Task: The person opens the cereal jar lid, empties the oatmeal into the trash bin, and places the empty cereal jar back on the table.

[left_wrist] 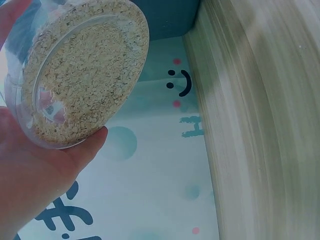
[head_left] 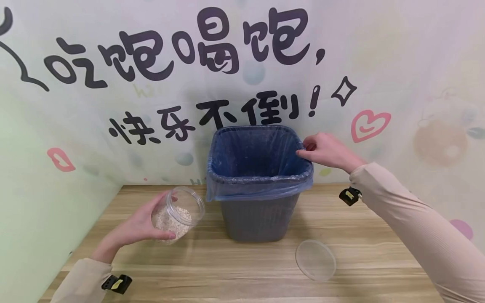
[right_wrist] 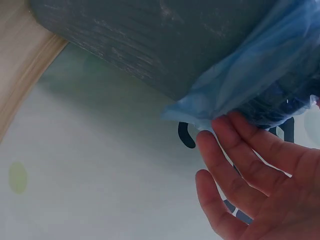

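Observation:
My left hand (head_left: 138, 225) grips a clear plastic jar (head_left: 193, 206) by its side, thumb below and fingers round the far side. The jar is tilted, its open mouth facing right, left of the trash can and above the table. Oat flakes (left_wrist: 92, 65) lie inside, seen through the jar's base in the left wrist view. At the right rim of the grey trash can (head_left: 257, 221), my right hand (head_left: 331, 151) holds the edge with its thumb on top and fingers outside. A blue bag (right_wrist: 240, 75) lines the can and folds over its rim.
A round translucent lid (head_left: 316, 260) lies flat on the wooden table (head_left: 227, 273), right of the trash can's base. Behind stands a printed wall cloth (head_left: 409, 54) with black lettering; the can is close to it.

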Demonstrator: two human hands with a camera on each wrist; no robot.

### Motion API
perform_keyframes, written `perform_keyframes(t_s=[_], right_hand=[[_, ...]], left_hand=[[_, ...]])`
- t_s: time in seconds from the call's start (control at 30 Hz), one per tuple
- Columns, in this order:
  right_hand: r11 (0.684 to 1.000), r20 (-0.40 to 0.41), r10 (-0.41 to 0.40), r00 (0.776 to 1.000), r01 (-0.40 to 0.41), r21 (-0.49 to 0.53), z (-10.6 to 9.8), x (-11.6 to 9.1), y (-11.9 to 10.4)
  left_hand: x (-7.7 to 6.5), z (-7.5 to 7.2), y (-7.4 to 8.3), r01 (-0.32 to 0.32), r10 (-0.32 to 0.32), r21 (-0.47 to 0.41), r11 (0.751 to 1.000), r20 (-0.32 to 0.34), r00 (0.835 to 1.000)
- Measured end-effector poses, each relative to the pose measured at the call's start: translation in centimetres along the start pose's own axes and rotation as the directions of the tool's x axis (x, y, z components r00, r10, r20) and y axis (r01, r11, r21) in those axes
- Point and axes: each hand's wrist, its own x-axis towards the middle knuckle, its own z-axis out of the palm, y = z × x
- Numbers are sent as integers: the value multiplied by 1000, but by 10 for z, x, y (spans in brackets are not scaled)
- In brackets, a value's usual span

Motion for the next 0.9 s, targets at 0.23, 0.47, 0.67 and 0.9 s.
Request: perform_keyframes(t_s=[0.23,0.47,0.67,0.9], right_hand=[[1000,-10,20,1000,-20,15,2,-1,-1],[1000,23,21,1000,-21,-3,1,-1,-4],[1000,46,0,999,2,-26,-2,1,-8],[1000,52,17,999,-16,-24,-3,0,-8]], left_hand=[[4,-7,-4,9,-10,-29,1000,-15,1000],[4,-14,-8,57,-58,-41,998,-35,998],[10,-21,1,48,-48,-1,999,-31,998],[24,-40,13,31,-26,95,995,-52,998]])
